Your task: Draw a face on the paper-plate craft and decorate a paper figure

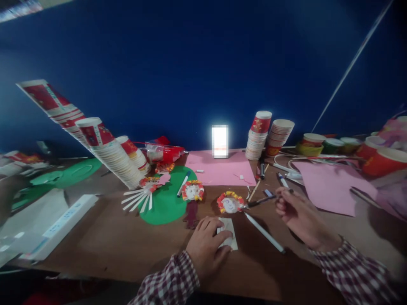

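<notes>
My left hand [210,243] rests palm down on the table, its fingers apart and bent over a small pale piece of paper [233,241]. A white rounded piece shows under the fingertips. My right hand [297,218] is closed around a slim dark pen [260,201], whose tip points left toward a round paper craft [232,204] with a red and yellow frilled rim and a drawn-on centre. Between the hands lies a white pen [265,233]. A similar round craft [192,191] sits above a dark brown cutout [191,215], left of the first one.
Leaning stacks of paper cups [111,154] stand at left, with more cup stacks [259,137] at the back right. A green sheet [165,212], pink sheets [219,169], a white power strip [63,224] and red cups [388,163] also lie about. A blue wall [190,72] closes the back.
</notes>
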### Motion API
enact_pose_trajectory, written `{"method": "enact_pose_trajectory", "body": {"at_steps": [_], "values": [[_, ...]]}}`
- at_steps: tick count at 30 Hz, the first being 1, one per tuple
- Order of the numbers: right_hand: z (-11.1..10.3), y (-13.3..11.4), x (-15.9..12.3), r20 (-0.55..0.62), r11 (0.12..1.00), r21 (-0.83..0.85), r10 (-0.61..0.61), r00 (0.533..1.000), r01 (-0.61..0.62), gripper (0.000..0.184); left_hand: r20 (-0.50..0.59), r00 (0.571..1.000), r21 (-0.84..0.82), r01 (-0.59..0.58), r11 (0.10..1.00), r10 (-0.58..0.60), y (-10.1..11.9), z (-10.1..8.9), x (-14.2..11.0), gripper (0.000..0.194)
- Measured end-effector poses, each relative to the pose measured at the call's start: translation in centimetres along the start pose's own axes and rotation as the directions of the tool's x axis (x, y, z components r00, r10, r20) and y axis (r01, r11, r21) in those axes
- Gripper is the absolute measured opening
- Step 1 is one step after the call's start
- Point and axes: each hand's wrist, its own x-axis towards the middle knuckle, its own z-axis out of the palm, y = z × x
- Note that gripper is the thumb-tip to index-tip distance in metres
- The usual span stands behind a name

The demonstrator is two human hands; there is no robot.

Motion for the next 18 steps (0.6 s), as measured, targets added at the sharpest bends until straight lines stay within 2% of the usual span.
{"method": "enact_pose_trajectory", "body": {"at_steps": [3, 7, 10, 13, 16, 18], "values": [[-0.1, -0.6, 1.0, -0.043, 0.978, 0.204, 0.057, 0.997, -0.047, 0.020, -0.014, 1.000, 0.011, 0.000, 1.000, 0.000, -0.1, 0.1, -0.1, 0.028], [-0.5, -0.9, 1.7, -0.035, 0.940, 0.329, 0.109, 0.993, -0.091, 0.022, 0.000, 1.000, 0.027, -0.013, 1.000, 0.013, -0.3, 0.2, 0.0, 0.029], [-1.2, -0.9, 1.8, -0.015, 0.940, 0.333, 0.087, 0.996, -0.077, 0.021, -0.007, 1.000, 0.034, -0.009, 0.999, 0.009, -0.4, 0.4, 0.0, 0.029], [-2.1, -0.9, 1.6, -0.016, 0.944, 0.313, 0.114, 0.993, -0.104, 0.013, -0.031, 0.999, 0.045, -0.013, 0.999, 0.015, -0.5, 0.6, -0.1, 0.029], [-2.9, -1.1, 1.0, -0.030, 0.946, 0.280, 0.180, 0.983, -0.165, 0.020, -0.042, 0.999, 0.060, -0.025, 0.998, 0.027, -0.6, 0.7, -0.1, 0.028], [-3.3, -1.1, 0.6, -0.050, 0.966, 0.202, 0.173, 0.984, -0.160, 0.026, -0.037, 0.999, 0.070, -0.026, 0.997, 0.029, -0.8, 0.8, -0.2, 0.028]]}}
